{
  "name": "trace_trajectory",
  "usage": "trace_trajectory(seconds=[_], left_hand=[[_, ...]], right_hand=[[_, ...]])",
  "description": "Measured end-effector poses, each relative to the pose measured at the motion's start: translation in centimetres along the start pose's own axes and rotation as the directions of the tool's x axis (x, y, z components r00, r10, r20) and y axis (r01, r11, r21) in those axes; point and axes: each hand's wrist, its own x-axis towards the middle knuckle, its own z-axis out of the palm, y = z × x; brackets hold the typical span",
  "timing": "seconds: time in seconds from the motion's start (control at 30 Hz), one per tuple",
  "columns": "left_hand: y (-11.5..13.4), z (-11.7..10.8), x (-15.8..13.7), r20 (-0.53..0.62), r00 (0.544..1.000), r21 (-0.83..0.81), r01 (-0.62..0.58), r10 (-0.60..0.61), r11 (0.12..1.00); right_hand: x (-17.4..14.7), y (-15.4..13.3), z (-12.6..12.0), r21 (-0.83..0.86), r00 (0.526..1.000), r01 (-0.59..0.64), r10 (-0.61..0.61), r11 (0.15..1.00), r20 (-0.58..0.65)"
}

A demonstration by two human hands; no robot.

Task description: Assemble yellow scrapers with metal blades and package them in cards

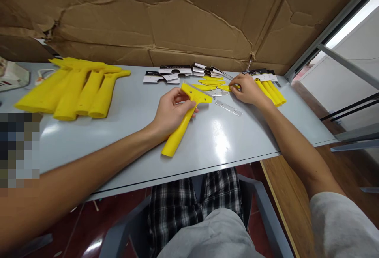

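Note:
My left hand [174, 110] is closed around the neck of a yellow plastic scraper [179, 131], its wide head up and its handle slanting down towards me. Two small dark spots, like screws or holes, show on the head. Farther right, my right hand [245, 88] has its fingertips pinched on the end of a yellow plastic strip [226, 88] in a small pile. More curved yellow strips [211, 81] lie beside it. A flat metal blade [228, 108] rests on the table between my hands, and another metal plate [219, 93] lies behind it.
Several yellow scraper handles [99, 94] are heaped at the left. Black-and-white cards [175, 70] lie along the back, below a cardboard wall [183, 25]. Yellow tubes [271, 92] with cards sit at the right. A metal frame [349, 66] stands beyond the table's [254, 139] right end.

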Motion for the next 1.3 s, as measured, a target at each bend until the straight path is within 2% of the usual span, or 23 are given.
trace_trajectory(seconds=[0.1, 0.27, 1.07, 1.13, 1.3], left_hand=[[0.0, 0.0, 0.0, -0.002, 1.0, -0.001, 0.003, -0.003, 1.0], [0.1, 0.0, -0.1, -0.001, 1.0, -0.005, 0.011, -0.011, 1.0], [0.4, 0.1, -0.2, 0.013, 0.999, -0.036, 0.035, -0.034, 0.999], [0.6, 0.1, -0.2, 0.012, 0.999, -0.036, 0.044, -0.043, 0.998], [0.9, 0.3, -0.2, -0.028, 0.998, -0.037, 0.056, -0.057, 0.998]], right_hand=[[0.0, -0.2, -0.3, 0.067, 0.999, -0.054, 0.053, 0.996, 0.012], [-0.2, -0.9, -0.7, 0.081, 0.996, -0.079, 0.077, 0.994, 0.035], [-0.3, -1.1, -0.7, 0.093, 0.997, -0.075, 0.072, 0.993, 0.038], [-0.3, -1.3, -0.7, 0.091, 0.997, -0.082, 0.081, 0.992, 0.016], [-0.4, -2.7, -1.2, 0.095, 0.988, -0.069, 0.081, 0.993, -0.133]])
